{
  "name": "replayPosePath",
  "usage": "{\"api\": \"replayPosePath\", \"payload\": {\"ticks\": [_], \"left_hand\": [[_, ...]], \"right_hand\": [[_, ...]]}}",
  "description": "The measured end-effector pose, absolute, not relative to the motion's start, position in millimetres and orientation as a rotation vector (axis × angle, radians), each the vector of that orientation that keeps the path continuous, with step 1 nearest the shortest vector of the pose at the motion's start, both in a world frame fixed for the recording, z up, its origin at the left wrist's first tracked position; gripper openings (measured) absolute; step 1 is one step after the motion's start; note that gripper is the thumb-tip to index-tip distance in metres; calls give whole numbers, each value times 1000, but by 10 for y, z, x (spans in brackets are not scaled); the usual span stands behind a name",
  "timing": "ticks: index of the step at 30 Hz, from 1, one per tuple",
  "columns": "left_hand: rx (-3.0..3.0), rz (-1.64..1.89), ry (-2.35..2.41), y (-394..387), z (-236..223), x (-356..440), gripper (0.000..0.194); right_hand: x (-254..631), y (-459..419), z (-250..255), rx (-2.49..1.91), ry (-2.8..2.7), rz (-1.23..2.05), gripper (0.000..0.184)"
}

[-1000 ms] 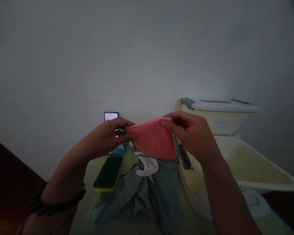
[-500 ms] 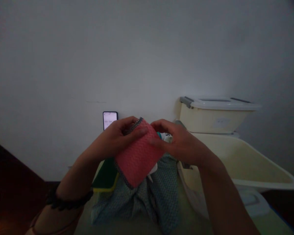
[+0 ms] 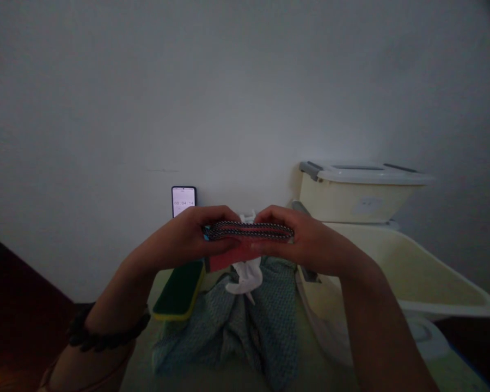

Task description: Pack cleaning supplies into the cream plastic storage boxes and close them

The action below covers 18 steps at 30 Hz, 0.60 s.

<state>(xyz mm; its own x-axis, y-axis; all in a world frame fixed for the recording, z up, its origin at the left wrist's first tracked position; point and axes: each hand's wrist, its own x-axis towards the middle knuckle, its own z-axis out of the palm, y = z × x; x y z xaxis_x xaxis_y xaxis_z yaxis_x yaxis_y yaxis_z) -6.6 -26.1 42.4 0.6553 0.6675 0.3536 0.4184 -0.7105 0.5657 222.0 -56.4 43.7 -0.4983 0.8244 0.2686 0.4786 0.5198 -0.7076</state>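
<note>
Between my two hands is a folded pink cloth (image 3: 232,257) with black-and-white stitched edges, its layered edge turned toward me. My left hand (image 3: 194,231) grips its left end, thumb in front and fingers behind. Its right end is pinched the same way by my right hand (image 3: 288,234). Below the cloth lies a crumpled blue-green cloth (image 3: 269,310), with a white object (image 3: 247,276), partly hidden, on top of it. A green and yellow sponge (image 3: 179,291) rests beside it, under my left wrist.
A phone (image 3: 183,200) showing a running timer stands against the wall. On the right are an open cream bin (image 3: 433,267) and, behind it, a lidded cream box (image 3: 359,196) with grey latches. Everything near me lies on a pale table (image 3: 141,359).
The pink cloth has been turned from a tilted, flat-facing position to nearly level, edge toward me. Both hands have shifted with it, uncovering more of the sponge and the white object.
</note>
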Motion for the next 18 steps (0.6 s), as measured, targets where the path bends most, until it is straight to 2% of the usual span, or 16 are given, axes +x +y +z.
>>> {"api": "replayPosePath", "payload": {"ticks": [4, 7, 9, 13, 18], "left_hand": [[2361, 904, 820, -284, 416, -60, 21], [2234, 1026, 786, -269, 390, -62, 31], [2221, 1054, 792, -246, 371, -49, 29], [2262, 824, 875, -181, 328, 4, 22], [2219, 513, 874, -131, 259, 67, 20]], "right_hand": [[2178, -563, 448, -1048, -2143, 616, 14], [2201, -547, 436, -1051, -2053, 590, 19], [2216, -536, 426, -1060, -2004, 581, 23], [2214, -526, 415, -1145, -2072, 509, 24], [2166, -534, 406, -1217, -2254, 506, 13]]}}
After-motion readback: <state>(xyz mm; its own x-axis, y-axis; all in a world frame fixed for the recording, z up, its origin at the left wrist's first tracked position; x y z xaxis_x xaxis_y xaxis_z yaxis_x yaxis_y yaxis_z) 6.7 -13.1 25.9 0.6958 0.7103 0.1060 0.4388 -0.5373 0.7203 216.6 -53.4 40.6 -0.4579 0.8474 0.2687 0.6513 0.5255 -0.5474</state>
